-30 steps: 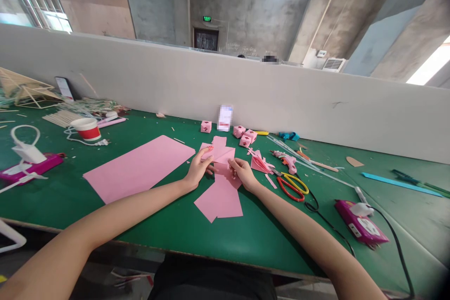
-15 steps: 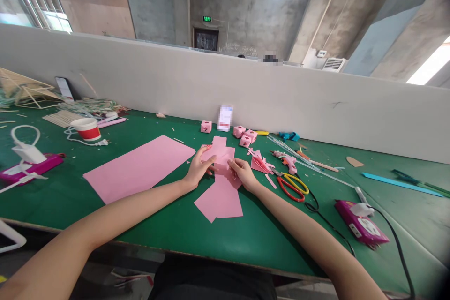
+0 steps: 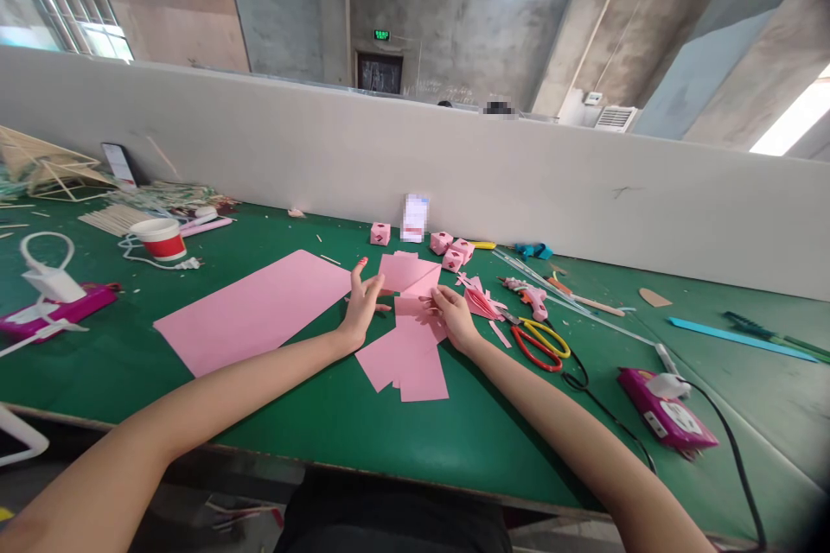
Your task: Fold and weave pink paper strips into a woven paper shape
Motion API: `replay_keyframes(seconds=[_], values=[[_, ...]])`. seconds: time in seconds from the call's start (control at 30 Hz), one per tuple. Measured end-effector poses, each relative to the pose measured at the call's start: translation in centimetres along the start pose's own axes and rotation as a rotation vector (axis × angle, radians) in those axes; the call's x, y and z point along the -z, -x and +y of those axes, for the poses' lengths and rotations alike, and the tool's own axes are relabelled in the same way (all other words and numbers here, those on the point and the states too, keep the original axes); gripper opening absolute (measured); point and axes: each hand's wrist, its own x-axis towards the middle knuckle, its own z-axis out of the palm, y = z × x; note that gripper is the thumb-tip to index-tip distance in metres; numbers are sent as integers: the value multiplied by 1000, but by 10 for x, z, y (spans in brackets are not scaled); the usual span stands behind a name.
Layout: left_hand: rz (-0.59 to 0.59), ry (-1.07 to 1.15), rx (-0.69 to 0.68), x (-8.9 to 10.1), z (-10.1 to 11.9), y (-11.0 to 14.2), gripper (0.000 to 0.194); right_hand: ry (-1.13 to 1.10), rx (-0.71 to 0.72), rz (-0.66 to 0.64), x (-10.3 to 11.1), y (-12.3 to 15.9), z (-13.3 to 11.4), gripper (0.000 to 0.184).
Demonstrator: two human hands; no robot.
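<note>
A pink paper piece with a diagonal crease line (image 3: 411,275) is held up above the table. Its lower right edge is pinched between the thumb and fingers of my right hand (image 3: 452,318). On the other side, my left hand (image 3: 361,311) has its fingers spread, the index finger raised and the thumb at the paper's left edge. More pink paper sheets (image 3: 421,367) lie overlapping below and behind the held piece. A large pink sheet (image 3: 259,307) lies flat to the left of my left hand.
Several small pink paper cubes (image 3: 442,243) sit by a propped phone (image 3: 415,218). Scissors (image 3: 541,344), paper scraps and a glue gun (image 3: 533,298) lie right of my hand. Power strips (image 3: 671,415) with cords, a paper cup (image 3: 159,239) and a low partition (image 3: 291,155) surround the green table.
The creased paper has turned and risen a little. My left index finger has lifted off it and the left fingers have spread, while my right hand still pinches it.
</note>
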Motion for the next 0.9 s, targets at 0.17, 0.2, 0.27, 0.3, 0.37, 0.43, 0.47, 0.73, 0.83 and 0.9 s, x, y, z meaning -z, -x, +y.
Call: replay_keyframes(seconds=[0.17, 0.2, 0.27, 0.3, 0.37, 0.43, 0.47, 0.73, 0.83, 0.9], values=[[65, 118, 130, 5, -7, -14, 54, -51, -93, -30, 2, -1, -5, 35], [38, 131, 150, 5, -7, -15, 56, -47, -125, -40, 2, 0, -6, 36], [-43, 143, 208, 6, -5, -15, 59, -11, -162, -61, 1, 1, -8, 34], [-99, 143, 249, 6, -3, -14, 61, 16, -163, -71, 1, 2, -8, 32], [-239, 139, 346, 7, 2, -12, 62, 76, -145, -79, 0, 2, -9, 31], [-379, 148, 417, 8, 6, -10, 61, 131, -130, -57, -1, 2, -8, 32], [-440, 153, 435, 9, 8, -10, 61, 154, -121, -38, -2, 2, -7, 32], [-540, -80, 238, 4, 6, -2, 39, 460, -13, -221, 0, 5, -6, 26], [-532, -279, 86, 3, 4, 2, 35, 531, 29, -281, -2, 6, -6, 23], [-539, -374, 22, 3, 5, 4, 34, 539, 54, -288, -3, 6, -6, 20]])
